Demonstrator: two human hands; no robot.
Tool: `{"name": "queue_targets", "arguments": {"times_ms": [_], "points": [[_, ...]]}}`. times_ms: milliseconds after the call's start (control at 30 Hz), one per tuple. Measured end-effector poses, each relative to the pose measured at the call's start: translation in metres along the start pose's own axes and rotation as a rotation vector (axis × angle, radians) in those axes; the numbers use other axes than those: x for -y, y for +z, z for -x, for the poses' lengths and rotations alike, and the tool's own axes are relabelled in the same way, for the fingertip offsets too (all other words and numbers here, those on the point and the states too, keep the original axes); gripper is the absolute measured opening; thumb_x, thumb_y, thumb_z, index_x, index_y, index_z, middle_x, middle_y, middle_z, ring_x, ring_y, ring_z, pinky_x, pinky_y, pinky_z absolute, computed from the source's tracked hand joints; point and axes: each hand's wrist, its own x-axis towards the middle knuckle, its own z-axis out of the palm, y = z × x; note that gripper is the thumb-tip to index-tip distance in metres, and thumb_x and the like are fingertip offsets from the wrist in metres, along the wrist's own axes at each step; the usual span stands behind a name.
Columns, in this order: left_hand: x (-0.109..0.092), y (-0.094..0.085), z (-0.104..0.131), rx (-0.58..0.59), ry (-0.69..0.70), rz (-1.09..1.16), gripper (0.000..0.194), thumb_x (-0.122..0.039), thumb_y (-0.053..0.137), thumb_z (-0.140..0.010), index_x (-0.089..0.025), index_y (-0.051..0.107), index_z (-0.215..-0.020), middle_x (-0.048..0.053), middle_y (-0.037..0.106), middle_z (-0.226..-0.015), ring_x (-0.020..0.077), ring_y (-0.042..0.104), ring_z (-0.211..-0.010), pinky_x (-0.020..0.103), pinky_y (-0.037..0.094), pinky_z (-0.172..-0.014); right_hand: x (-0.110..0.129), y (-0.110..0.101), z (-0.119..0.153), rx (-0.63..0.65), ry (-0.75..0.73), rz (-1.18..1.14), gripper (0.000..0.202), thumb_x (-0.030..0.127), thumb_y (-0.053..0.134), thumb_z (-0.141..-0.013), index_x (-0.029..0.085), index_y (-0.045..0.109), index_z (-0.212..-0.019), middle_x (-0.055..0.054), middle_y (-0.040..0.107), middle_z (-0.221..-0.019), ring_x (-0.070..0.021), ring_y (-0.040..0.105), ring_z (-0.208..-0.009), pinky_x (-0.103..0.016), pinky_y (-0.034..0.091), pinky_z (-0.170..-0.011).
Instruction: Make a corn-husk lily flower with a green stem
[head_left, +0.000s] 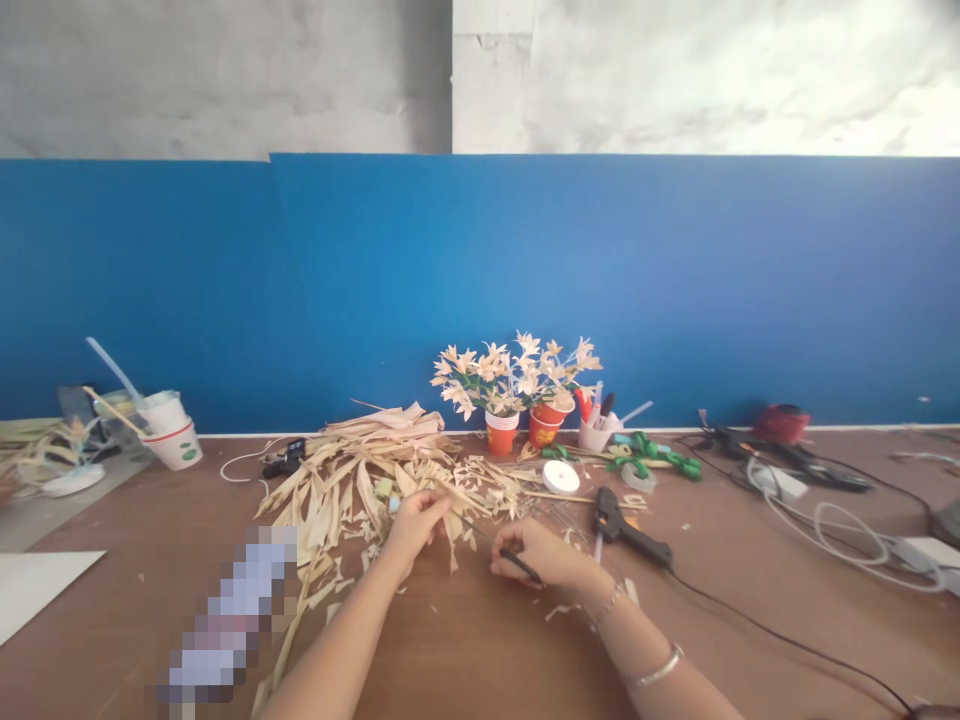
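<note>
Husk strip [448,497] pinched in left hand [415,520]; right hand [534,552] grips thin stick [495,546].

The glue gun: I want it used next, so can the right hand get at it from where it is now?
Probably yes. The glue gun lies on the table just beyond the right hand, with only small scraps between, though that hand is holding a thin dark tool.

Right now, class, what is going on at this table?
A person works at a brown table with bare hands. The left hand pinches a pale dried leaf strip at the edge of a heap of dried leaves. The right hand holds a thin dark stick. A glue gun lies beside it; finished paper-like flowers stand in cups behind.
</note>
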Motion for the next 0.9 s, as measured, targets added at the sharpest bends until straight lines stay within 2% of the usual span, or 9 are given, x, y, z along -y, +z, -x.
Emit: {"name": "queue_targets", "arguments": {"times_ms": [167,300,467,900], "points": [[0.001,-0.0014,-0.0014,-0.083,0.024,-0.011,0.026,-0.038,0.064,-0.069,-0.017,0.054,-0.058,-0.007,0.046,-0.04,0.0051,0.034,-0.034,0.017,0.02,-0.034,-0.0045,0.0013,0.0005,0.017,0.053,-0.106,0.016,0.031,0.061,-0.069,0.016,0.057,-0.072,0.008,0.048,-0.044,-0.0052,0.038,-0.033,-0.015,0.028,-0.032],[0.0006,-0.0028,-0.0019,-0.126,0.042,-0.009,0.025,-0.037,0.065,-0.067,-0.017,0.055,-0.056,-0.008,0.045,-0.044,0.0067,0.04,-0.04,0.017,0.031,-0.039,-0.0034,0.0009,0.0017,0.046,0.038,-0.106,0.017,0.031,0.062,-0.069,0.015,0.058,-0.072,0.008,0.048,-0.044,-0.0044,0.039,-0.033,-0.014,0.03,-0.032],[0.0002,0.0001,-0.0008,-0.094,0.021,0.021,0.024,-0.039,0.067,-0.065,-0.017,0.058,-0.06,-0.005,0.053,-0.051,0.011,0.051,-0.05,0.02,0.043,-0.048,-0.0009,0.0022,0.0017,0.059,0.034,-0.098,0.012,0.027,0.061,-0.068,0.016,0.058,-0.07,0.009,0.048,-0.043,-0.0043,0.038,-0.033,-0.014,0.029,-0.032],[0.0018,0.0016,-0.0002,-0.046,-0.03,0.075,0.026,-0.041,0.067,-0.066,-0.016,0.059,-0.067,-0.001,0.061,-0.056,0.0132,0.057,-0.05,0.021,0.044,-0.044,-0.0018,0.0042,0.0015,0.047,0.013,-0.092,0.009,0.025,0.059,-0.068,0.016,0.06,-0.069,0.009,0.045,-0.041,-0.0049,0.036,-0.034,-0.015,0.028,-0.035]]}}
